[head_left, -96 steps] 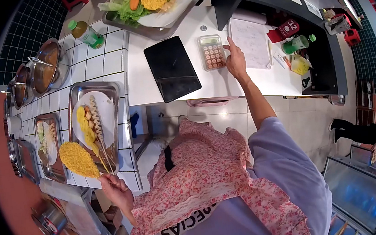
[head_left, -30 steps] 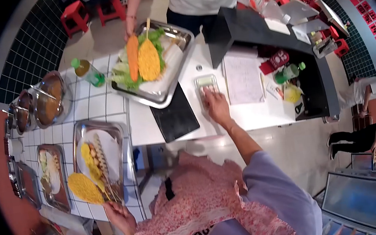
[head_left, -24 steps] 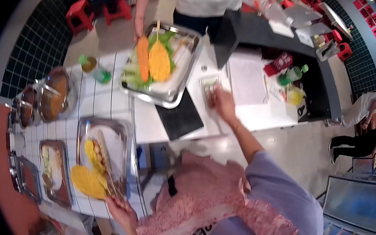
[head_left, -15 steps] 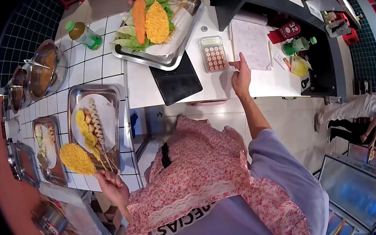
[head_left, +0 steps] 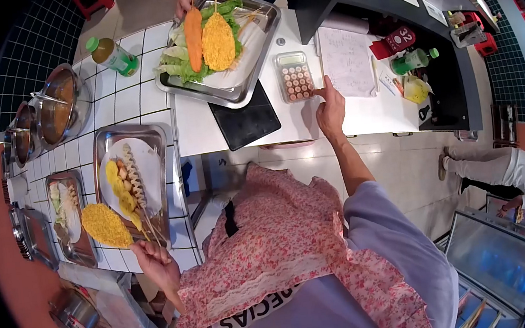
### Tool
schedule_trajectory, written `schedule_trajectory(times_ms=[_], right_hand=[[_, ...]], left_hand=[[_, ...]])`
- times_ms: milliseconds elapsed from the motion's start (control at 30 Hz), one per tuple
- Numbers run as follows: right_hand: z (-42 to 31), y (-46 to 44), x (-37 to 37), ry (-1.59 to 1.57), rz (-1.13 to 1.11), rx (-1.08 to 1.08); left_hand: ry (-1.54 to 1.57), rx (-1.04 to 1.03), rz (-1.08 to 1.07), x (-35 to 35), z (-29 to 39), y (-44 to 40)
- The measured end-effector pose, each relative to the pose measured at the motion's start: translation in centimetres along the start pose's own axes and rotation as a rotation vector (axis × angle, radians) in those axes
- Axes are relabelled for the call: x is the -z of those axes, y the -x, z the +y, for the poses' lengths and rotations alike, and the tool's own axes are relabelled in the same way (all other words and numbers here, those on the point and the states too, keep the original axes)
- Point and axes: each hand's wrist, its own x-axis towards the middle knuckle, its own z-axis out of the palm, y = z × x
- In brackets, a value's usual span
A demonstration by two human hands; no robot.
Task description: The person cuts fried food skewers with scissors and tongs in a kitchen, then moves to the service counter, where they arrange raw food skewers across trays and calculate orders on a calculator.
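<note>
My left hand point(head_left: 157, 265) is closed around the stick of a breaded cutlet skewer point(head_left: 106, 225), a flat golden-yellow oval held above the left tray. Under and beside it, a steel tray point(head_left: 162, 156) bears a white plate with a spiral skewer point(head_left: 134, 178) and a skewer of yellow pieces point(head_left: 122, 191). My right hand point(head_left: 332, 114) is over the white counter, index finger stretched out and thumb at the lower right edge of a pink-buttoned calculator point(head_left: 295, 77). Whether the thumb touches it, I cannot tell. Right of that lies a handwritten sheet point(head_left: 347, 57).
Across the counter, another person's hand point(head_left: 183, 3) is at a large tray point(head_left: 239, 97) with lettuce, an orange skewer point(head_left: 194, 39) and a breaded one point(head_left: 218, 42). A black tablet point(head_left: 248, 123), green-capped bottle point(head_left: 113, 56) and steel bowls point(head_left: 57, 109) stand around. Someone bends over point(head_left: 502, 166) at right.
My right hand has shifted slightly left, bringing the thumb to the calculator's edge. My left hand keeps the breaded skewer in nearly the same place. The person at right has bent lower.
</note>
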Motion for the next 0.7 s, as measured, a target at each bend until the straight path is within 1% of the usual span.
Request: schedule_trajectory(times_ms=[100,200,300,400,433,533,567,600,633,667,700], right_hand=[[0.2,-0.1,-0.1,0.000,-0.021,0.024],[0.7,0.4,-0.8,0.100,-0.064,0.107],[1.1,-0.3,-0.1,-0.026,-0.069,0.045],[-0.6,-1.9,0.6,-0.165,0.018,-0.226],[-0.9,-2.5,0.1,-0.242,0.001,-0.316],[-4.5,-4.0,-0.1,-0.121,-0.132,-0.409],[-3.7,-3.7,-1.7,-0.111,-0.114,-0.323],[-3.0,-3.1,-2.8,-0.020,-0.089,-0.278],[-2.5,-2.7,-3.5,0.057,-0.069,-0.222],[-2.3,-2.9,-5.8,0.100,-0.059,-0.140],[4.1,-1.2,-12.2,0.191,0.016,0.013]], left_hand=[[0.005,-0.003,-0.004,-0.1,0.1,0.0],[0.002,-0.014,-0.005,-0.4,0.1,0.0],[-0.001,-0.016,0.004,-0.5,0.1,-0.1],[0.004,-0.005,0.018,-0.5,0.2,-0.1],[0.007,0.001,0.017,-0.7,0.2,0.0],[0.012,0.012,0.015,-1.0,0.1,-0.3],[0.017,0.005,0.021,-0.8,0.1,-0.3],[-0.030,0.013,0.042,-0.6,-0.1,-0.3],[-0.073,0.008,0.075,-0.3,-0.4,-0.4],[-0.108,-0.027,0.137,0.3,-0.4,-0.3],[-0.166,-0.021,0.191,0.9,-0.6,-0.5]])
